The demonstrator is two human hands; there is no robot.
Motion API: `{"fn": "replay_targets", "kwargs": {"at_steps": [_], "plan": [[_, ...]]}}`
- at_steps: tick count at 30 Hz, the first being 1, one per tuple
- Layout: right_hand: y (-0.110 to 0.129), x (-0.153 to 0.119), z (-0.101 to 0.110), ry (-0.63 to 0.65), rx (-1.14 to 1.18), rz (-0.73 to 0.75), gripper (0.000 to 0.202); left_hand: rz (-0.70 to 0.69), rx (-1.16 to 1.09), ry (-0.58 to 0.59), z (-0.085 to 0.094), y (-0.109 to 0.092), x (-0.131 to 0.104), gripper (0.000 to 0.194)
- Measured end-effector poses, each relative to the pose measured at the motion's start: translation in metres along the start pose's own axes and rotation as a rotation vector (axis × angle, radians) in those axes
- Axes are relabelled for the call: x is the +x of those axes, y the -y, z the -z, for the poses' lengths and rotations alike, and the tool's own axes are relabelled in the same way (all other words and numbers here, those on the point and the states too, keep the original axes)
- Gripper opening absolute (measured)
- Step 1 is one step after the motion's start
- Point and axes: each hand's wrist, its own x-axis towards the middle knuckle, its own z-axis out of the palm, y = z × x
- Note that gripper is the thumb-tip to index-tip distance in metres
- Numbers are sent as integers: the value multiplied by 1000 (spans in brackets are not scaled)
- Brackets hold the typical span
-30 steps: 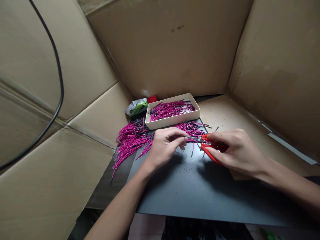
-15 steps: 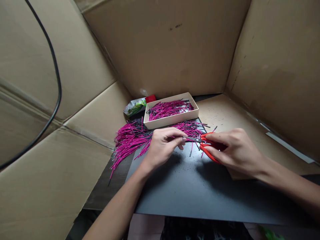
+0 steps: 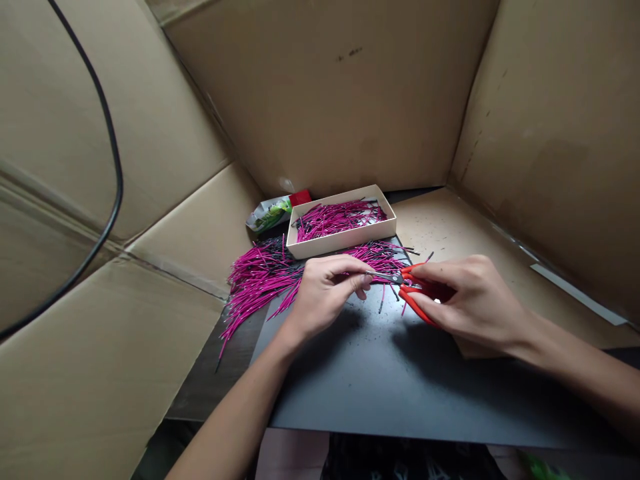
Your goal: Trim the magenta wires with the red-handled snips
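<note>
My right hand [image 3: 470,297] is closed on red-handled scissors [image 3: 417,307], whose dark metal blades point left. The blades reach the fingertips of my left hand [image 3: 323,290], which is closed in a pinch; what lies between those fingers is too small and hidden to make out. Beneath and behind my hands, pink wires [image 3: 257,277] with black ends are heaped on the grey mat [image 3: 350,393]. A few loose ones lie just below the blades. More pink wires [image 3: 340,219] fill a shallow cream box [image 3: 345,242] behind the hands.
Tall cardboard walls [image 3: 330,100] enclose the back and sides. Left of the box lies a green and red packet [image 3: 275,212]. A flat cardboard sheet [image 3: 440,227] with dark specks is at the right, near a white strip [image 3: 577,293]. A black cable [image 3: 114,160] hangs at left.
Almost nothing differs; both hands and the scissors keep their places, with the scissor handles perhaps a touch closer together. The view has shifted very slightly.
</note>
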Motion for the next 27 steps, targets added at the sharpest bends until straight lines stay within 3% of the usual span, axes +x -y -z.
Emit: {"fn": "replay_targets", "kwargs": {"at_steps": [12,27], "plan": [[1,-1,0,-47,36,10,14,-47,4,-2,0,0,1,9],[-1,0,0,-6,49,29,18,-45,-3,-6,0,1,0,10]]}}
